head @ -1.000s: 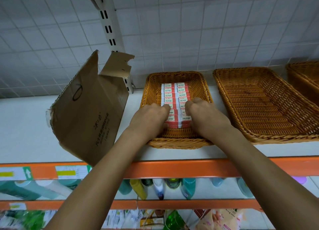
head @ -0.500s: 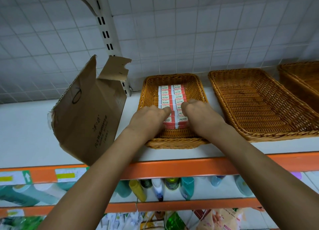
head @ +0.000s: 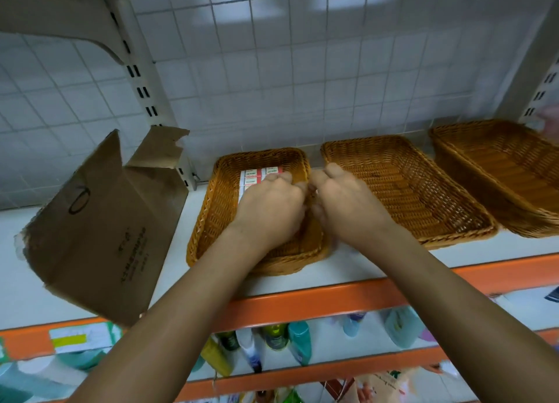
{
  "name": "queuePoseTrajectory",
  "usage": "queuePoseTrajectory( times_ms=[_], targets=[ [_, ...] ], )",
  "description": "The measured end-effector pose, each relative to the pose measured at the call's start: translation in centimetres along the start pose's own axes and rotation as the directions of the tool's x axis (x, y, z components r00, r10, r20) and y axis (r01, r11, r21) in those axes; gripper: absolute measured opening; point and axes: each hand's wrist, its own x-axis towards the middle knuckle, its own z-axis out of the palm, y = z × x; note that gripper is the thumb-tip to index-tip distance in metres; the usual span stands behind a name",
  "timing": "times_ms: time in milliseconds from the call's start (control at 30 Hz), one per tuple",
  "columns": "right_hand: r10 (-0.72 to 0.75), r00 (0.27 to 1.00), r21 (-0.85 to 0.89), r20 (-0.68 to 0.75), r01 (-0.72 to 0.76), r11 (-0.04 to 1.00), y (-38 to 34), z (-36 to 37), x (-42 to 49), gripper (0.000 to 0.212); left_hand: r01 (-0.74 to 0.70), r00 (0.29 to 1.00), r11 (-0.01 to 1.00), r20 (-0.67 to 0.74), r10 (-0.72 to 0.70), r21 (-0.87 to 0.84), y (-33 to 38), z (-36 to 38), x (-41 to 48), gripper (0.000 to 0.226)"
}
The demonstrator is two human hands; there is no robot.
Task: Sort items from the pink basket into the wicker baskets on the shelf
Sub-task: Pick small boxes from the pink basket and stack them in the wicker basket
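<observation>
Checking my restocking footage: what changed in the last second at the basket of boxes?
Both hands slid farther back over the red-and-white boxes: the left hand covers most rows, the right hand reaches the wicker basket's right rim. Boxes, two empty wicker baskets and torn cardboard flap stayed put.

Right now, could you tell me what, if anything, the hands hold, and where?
Cannot tell: the left hand and right hand hide any grip inside the basket of boxes.
</observation>
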Motion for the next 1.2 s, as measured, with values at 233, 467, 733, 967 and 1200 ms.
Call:
queuePoseTrajectory(
  times_ms=[233, 467, 733, 967, 1200],
  targets=[
    [0.151, 0.987, -0.059, -0.045, -0.154, 0.986, 9.2, -4.0, -5.2, 0.028, -0.118, 0.989, 0.992, -0.095, 0.113, -0.051, 10.1, -2.0, 4.8, 0.030],
    [0.311, 0.949, -0.129, -0.058, -0.316, 0.940, 19.7, -8.2, -12.0, 0.030, -0.245, 0.965, 0.965, -0.116, 0.234, -0.089, 22.9, -3.9, 9.1, 0.032],
    [0.473, 0.878, -0.191, -0.075, -0.478, 0.857, 30.4, -12.5, -20.0, 0.034, -0.418, 0.899, 0.898, -0.201, 0.388, -0.137, 36.5, -5.5, 12.9, 0.035],
    [0.567, 0.816, -0.166, -0.115, -0.578, 0.799, 37.4, -15.0, -23.2, 0.039, -0.524, 0.846, 0.841, -0.195, 0.497, -0.131, 43.5, -6.8, 16.9, 0.038],
    [0.609, 0.783, -0.180, -0.125, -0.621, 0.762, 44.7, -16.5, -22.1, 0.038, -0.556, 0.829, 0.818, -0.166, 0.534, -0.145, 47.7, -5.8, 23.7, 0.033]
  ],
)
